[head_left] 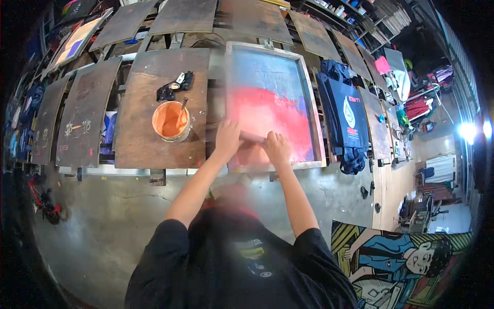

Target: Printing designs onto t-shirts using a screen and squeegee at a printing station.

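Observation:
My left hand and my right hand both have their fingers closed on a squeegee, one toward each end, over the lower part of a framed printing screen. The screen's mesh is blue at the top and smeared with red and pink below. Left of it, a bucket of orange ink with a stick handle in it sits on a wooden board, below a crumpled black item. A blurry patch hazes the screen's left side.
Right of the screen, dark blue printed bags lie stacked on a board. More wooden boards line the rack, with a back row behind. A red bicycle part is at lower left, a painted cartoon panel at lower right.

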`<state>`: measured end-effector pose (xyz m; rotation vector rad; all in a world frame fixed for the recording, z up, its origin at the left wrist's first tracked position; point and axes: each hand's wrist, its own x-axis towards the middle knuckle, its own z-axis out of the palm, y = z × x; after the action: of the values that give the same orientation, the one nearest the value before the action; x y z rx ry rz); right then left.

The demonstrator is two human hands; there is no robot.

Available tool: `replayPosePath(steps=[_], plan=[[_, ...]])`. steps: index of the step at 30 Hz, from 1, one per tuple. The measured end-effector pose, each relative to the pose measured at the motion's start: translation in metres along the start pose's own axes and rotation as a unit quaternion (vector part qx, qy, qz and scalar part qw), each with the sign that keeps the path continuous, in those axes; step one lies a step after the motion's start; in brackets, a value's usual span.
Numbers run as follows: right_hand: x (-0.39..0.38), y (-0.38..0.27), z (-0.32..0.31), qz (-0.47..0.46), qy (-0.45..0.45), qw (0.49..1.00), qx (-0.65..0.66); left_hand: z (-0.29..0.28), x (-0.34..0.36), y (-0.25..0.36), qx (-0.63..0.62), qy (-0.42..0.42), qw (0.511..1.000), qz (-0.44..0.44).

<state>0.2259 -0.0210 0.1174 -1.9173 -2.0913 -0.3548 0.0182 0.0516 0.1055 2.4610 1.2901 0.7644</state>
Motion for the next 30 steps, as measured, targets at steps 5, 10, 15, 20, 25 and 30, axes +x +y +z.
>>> replayPosePath(steps=[5,10,15,20,25,30], plan=[[-0.02,0.001,-0.017,-0.022,-0.065,0.997,0.034,-0.011,-0.04,0.017,-0.082,-0.002,0.996,-0.017],[-0.02,0.008,-0.039,-0.016,-0.147,0.984,0.095,-0.015,-0.06,0.031,-0.129,-0.028,0.991,-0.014],[0.01,0.025,-0.033,-0.035,-0.208,0.963,0.17,-0.016,-0.049,0.028,-0.099,-0.021,0.995,-0.016],[0.026,0.048,-0.008,-0.093,-0.283,0.947,0.122,-0.016,-0.024,0.023,-0.09,-0.077,0.992,-0.039],[0.061,0.047,-0.012,-0.149,-0.36,0.917,0.078,-0.016,-0.02,0.026,-0.024,-0.053,0.997,-0.057],[0.082,0.057,0.007,-0.18,-0.099,0.977,0.061,0.005,-0.011,0.036,0.049,0.035,0.992,-0.107]])
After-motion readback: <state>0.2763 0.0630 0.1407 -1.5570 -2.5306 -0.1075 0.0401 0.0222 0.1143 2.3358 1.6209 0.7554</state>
